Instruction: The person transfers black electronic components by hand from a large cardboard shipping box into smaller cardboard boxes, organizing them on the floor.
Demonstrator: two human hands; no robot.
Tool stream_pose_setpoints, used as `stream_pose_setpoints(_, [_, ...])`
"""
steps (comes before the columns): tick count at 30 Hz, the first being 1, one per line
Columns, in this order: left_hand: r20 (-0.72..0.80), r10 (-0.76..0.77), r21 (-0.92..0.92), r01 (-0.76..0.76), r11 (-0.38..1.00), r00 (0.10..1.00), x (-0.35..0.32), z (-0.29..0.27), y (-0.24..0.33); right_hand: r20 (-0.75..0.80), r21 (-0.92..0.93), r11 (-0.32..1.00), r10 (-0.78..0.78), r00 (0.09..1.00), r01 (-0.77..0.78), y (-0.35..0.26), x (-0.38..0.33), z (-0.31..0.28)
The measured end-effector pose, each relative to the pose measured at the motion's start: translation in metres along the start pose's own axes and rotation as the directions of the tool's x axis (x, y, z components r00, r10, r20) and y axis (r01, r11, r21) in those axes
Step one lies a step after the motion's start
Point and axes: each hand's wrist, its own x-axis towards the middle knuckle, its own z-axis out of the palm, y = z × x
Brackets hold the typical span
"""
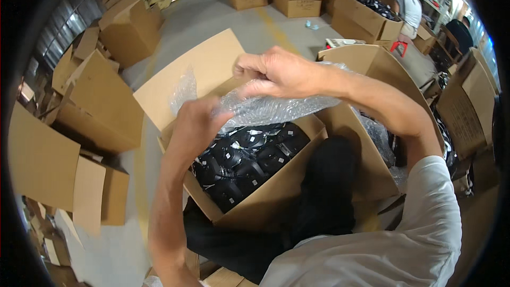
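A sheet of clear bubble wrap (281,109) stretches between my two hands, over an open cardboard box (260,194). My left hand (199,122), a little blurred, pinches its near left part. Farther off, my right hand (284,74) has its fingers curled tight around the sheet's upper edge. Below the wrap, the box holds several black rounded items (234,157) with small white labels, packed side by side, some under clear film. What kind they are I cannot make out. The wrap hides the far part of the contents.
A second open box (372,175) with bubble wrap inside stands close on the right. Large cartons (98,111) line the left side. At the back are boxes of black items (372,8), a person (409,10) and a red stool (399,48).
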Motion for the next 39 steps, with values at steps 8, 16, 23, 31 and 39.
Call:
stream_pose_setpoints(8, [-0.361, -0.233, 0.687, 0.427, 0.588, 0.903, -0.022, -0.048, -0.138, -0.167, -0.782, 0.621, -0.302, 0.938, 0.061, 0.125, 0.063, 0.025])
stream_pose_setpoints(16, [0.172, -0.172, 0.769, -0.023, 0.638, 0.97, -0.111, 0.079, -0.152, 0.217, -0.722, 0.647, -0.125, 0.968, 0.246, 0.213, -0.006, 0.179])
stream_pose_setpoints(23, [0.768, -0.418, 0.503, -0.054, 0.862, 0.485, -0.143, 0.165, -0.169, 0.635, -0.483, 0.829, 0.112, 0.765, 0.28, 0.203, -0.092, 0.262])
stream_pose_setpoints(31, [0.877, -0.376, 0.326, 0.202, 0.923, 0.3, -0.149, 0.186, -0.142, 0.857, -0.255, 0.96, 0.169, 0.486, 0.116, 0.191, -0.104, 0.246])
stream_pose_setpoints(39, [0.815, -0.277, 0.039, 0.428, 0.903, 0.51, -0.104, 0.169, -0.078, -0.47, 0.207, 0.877, 0.477, 0.743, -0.433, 0.254, -0.172, -0.031])
